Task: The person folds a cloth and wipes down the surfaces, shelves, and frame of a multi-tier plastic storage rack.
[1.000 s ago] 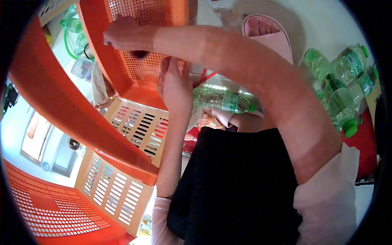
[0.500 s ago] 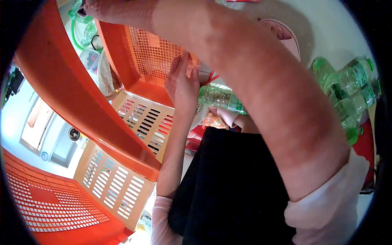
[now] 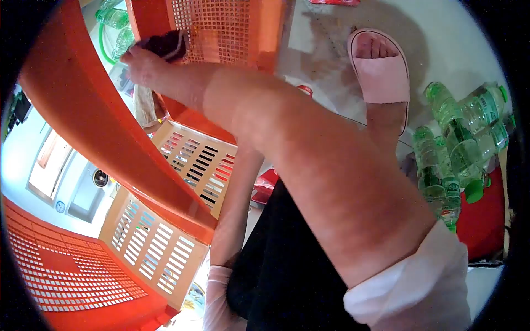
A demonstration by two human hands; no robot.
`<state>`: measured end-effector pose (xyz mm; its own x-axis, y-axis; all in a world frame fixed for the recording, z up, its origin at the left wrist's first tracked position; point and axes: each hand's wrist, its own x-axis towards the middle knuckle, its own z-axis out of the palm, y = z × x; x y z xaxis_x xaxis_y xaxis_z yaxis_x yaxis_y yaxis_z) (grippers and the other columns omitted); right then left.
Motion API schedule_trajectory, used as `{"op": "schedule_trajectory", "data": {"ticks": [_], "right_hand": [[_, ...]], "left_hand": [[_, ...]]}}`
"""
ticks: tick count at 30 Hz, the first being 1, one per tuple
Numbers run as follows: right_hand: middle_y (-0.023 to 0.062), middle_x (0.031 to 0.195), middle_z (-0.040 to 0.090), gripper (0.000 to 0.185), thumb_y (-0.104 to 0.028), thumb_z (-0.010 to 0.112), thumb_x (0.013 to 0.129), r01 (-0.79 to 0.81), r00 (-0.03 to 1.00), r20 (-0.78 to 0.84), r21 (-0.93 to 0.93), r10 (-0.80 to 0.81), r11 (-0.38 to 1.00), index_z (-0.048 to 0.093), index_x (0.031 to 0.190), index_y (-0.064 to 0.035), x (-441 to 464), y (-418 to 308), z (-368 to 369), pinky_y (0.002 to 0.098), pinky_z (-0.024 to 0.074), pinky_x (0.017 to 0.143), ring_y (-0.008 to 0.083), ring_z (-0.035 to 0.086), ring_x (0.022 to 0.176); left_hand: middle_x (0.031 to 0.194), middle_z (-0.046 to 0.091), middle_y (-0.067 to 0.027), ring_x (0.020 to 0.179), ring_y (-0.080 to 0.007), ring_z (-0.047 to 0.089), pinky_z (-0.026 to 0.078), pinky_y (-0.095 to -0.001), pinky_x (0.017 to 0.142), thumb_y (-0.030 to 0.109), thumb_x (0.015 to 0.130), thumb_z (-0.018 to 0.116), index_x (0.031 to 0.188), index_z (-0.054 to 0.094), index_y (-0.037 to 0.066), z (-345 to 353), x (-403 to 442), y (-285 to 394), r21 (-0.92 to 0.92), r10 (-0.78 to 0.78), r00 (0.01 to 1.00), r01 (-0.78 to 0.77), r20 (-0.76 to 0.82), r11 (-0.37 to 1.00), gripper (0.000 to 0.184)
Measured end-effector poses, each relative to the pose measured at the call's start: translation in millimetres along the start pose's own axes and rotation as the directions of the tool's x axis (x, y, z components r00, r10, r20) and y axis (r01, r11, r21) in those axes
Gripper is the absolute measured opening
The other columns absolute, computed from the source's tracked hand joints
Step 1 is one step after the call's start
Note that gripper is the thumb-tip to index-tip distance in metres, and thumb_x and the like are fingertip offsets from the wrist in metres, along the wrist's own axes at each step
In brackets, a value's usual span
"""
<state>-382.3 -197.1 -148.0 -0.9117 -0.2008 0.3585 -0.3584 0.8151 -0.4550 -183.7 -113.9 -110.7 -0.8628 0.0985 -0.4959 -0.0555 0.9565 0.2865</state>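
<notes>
At eleven o'clock I see a dark cloth [image 3: 168, 45] in the right hand [image 3: 144, 65], its fingers bent closed on the edge. The cloth shows against the mesh panel [image 3: 221, 33] of an orange rack [image 3: 91, 105]; I cannot tell whether they touch. The left hand is hidden, so I cannot tell how its fingers stand. Toward two o'clock is a pink slipper [image 3: 383, 80]; at three, plastic bottles [image 3: 461, 146], their labels too blurred to read.

The rack [image 3: 149, 176] stands at left. Bottles [image 3: 464, 151] lie at far right. Between them is a slipper [image 3: 385, 80].
</notes>
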Motion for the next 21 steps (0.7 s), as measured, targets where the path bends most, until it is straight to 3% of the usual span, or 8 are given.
{"op": "schedule_trajectory", "data": {"ticks": [2,4,11,13,14,16,20,21], "right_hand": [[-0.0038,0.085,0.063,0.015,-0.021,0.054,0.072,0.054,0.998,0.018,-0.023,-0.054,0.998,0.068,0.077,-0.0169,-10,-28,12,0.0401,0.0289,0.090,0.0177,0.043,0.105],[-0.0049,0.084,0.062,0.016,-0.021,0.053,0.074,0.148,0.968,0.178,0.172,-0.179,0.974,0.068,0.080,-0.0189,-29,-37,-12,0.0397,0.0295,0.088,0.0183,0.041,0.105],[-0.0039,0.085,0.062,0.018,-0.022,0.055,0.074,0.167,0.916,0.286,0.366,-0.281,0.915,0.068,0.085,-0.0172,-62,-58,-25,0.0396,0.0347,0.082,0.0203,0.041,0.105],[0.0069,0.096,0.063,0.023,-0.020,0.056,0.075,-0.115,0.910,0.372,0.647,-0.181,0.754,0.065,0.094,-0.0101,-62,-47,-31,0.0442,0.0407,0.077,0.0249,0.052,0.098],[0.0069,0.096,0.063,0.023,-0.020,0.056,0.075,-0.108,0.913,0.368,0.636,-0.177,0.764,0.065,0.094,-0.0101,-65,-37,-36,0.0442,0.0407,0.077,0.0249,0.052,0.098],[0.0093,0.081,0.064,0.019,-0.017,0.055,0.070,-0.357,0.761,0.555,0.790,-0.336,0.498,0.067,0.084,-0.0118,-76,-9,-54,0.0404,0.0446,0.075,0.0301,0.055,0.088],[0.0143,0.081,0.063,0.024,-0.015,0.053,0.069,-0.469,0.873,0.483,0.795,0.065,0.385,0.065,0.090,-0.0092,-93,39,-100,0.0395,0.0440,0.080,0.0333,0.056,0.084],[0.0156,0.084,0.062,0.029,-0.015,0.053,0.070,-0.465,0.884,0.437,0.801,0.163,0.376,0.063,0.097,-0.0086,-91,51,-108,0.0408,0.0441,0.080,0.0329,0.055,0.085]], "left_hand": [[0.104,0.052,-0.0158,0.100,-0.0303,0.050,0.042,-0.0357,0.080,0.016,0.076,0.059,0.119,0.045,0.008,-7,6,11,0.173,0.064,0.998,-0.065,0.012,0.983,0.045],[0.105,0.052,-0.0159,0.100,-0.0302,0.049,0.042,-0.0356,0.081,0.016,0.076,0.059,0.121,0.044,0.009,-11,11,16,0.280,0.075,0.996,-0.082,0.039,0.956,0.048],[0.107,0.051,-0.0136,0.098,-0.0275,0.050,0.043,-0.0332,0.081,0.015,0.076,0.060,0.126,0.040,0.011,-8,14,12,0.312,0.094,0.995,-0.095,0.020,0.945,0.054],[0.106,0.051,-0.0133,0.098,-0.0273,0.051,0.043,-0.0330,0.080,0.015,0.076,0.060,0.124,0.041,0.010,-4,17,12,0.241,0.138,0.990,-0.129,-0.023,0.962,0.052],[0.106,0.052,-0.0131,0.098,-0.0272,0.051,0.042,-0.0330,0.080,0.015,0.075,0.060,0.123,0.042,0.009,-2,19,12,0.185,0.141,0.989,-0.132,-0.037,0.974,0.052],[0.106,0.052,-0.0128,0.097,-0.0270,0.051,0.042,-0.0328,0.080,0.014,0.075,0.060,0.122,0.043,0.009,-4,14,14,-0.022,0.086,0.996,-0.087,-0.024,0.996,0.050],[0.105,0.053,-0.0123,0.096,-0.0267,0.052,0.042,-0.0326,0.079,0.013,0.074,0.060,0.120,0.045,0.007,-5,0,6,-0.303,-0.012,0.999,0.024,0.042,0.953,0.049],[0.104,0.055,-0.0132,0.097,-0.0277,0.052,0.039,-0.0368,0.083,0.020,0.072,0.062,0.114,0.050,0.006,-7,-2,-4,-0.005,0.044,0.998,-0.044,0.050,0.999,0.046]]}}
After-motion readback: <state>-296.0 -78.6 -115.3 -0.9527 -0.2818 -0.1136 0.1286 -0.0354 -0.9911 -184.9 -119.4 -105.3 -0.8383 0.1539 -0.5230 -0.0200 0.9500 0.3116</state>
